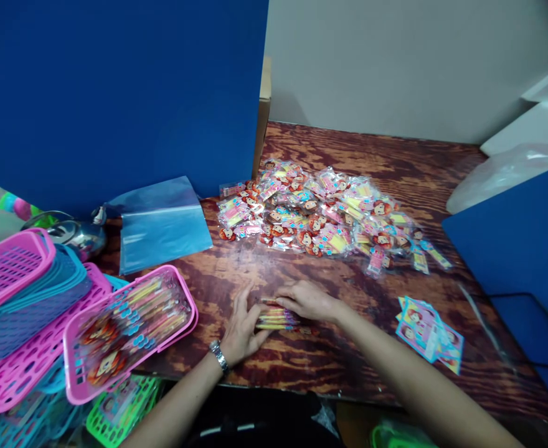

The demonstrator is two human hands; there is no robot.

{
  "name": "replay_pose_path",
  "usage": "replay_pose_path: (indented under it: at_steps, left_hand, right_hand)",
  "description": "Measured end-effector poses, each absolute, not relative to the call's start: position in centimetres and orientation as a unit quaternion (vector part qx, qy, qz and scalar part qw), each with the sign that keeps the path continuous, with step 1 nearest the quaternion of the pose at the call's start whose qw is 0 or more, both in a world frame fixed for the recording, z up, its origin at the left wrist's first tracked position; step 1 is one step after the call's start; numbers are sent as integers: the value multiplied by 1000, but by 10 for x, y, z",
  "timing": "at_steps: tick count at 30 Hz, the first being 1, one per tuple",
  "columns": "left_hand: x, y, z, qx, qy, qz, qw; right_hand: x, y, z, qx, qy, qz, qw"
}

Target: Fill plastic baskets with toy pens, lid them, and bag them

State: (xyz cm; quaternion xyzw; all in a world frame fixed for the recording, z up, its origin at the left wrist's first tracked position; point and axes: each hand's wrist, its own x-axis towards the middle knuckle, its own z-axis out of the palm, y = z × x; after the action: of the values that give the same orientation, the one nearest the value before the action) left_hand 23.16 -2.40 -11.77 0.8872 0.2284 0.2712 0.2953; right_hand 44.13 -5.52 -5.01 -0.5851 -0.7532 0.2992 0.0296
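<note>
A small bundle of colourful pencils (278, 320) lies on the dark wooden table (349, 367) between my hands. My left hand (241, 330), with a wristwatch, presses against the bundle's left end, fingers together. My right hand (307, 300) lies over the top of the bundle, fingers curved onto it. Behind my hands is a heap of small plastic-wrapped packets (321, 211) with a cartoon face on them.
A pink basket (75, 339) filled with wrapped pencil sets sits at the left atop stacked pink, blue and green baskets. Clear plastic bags (162, 227) lie by a blue partition (115, 93). Printed cards (428, 328) lie at the right, near another blue panel (521, 242).
</note>
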Motion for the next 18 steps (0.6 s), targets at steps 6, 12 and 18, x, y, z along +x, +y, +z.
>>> replay_pose_path:
  at_steps: [6, 12, 18]
  left_hand:
    - [232, -23, -124, 871, 200, 253, 371]
    - [233, -23, -125, 855, 187, 268, 402]
    - [233, -22, -126, 855, 189, 265, 404]
  right_hand:
    - [442, -60, -49, -574, -760, 302, 43]
    - [449, -71, -51, -612, -713, 330, 97]
    - [454, -85, -58, -653, -666, 331, 146]
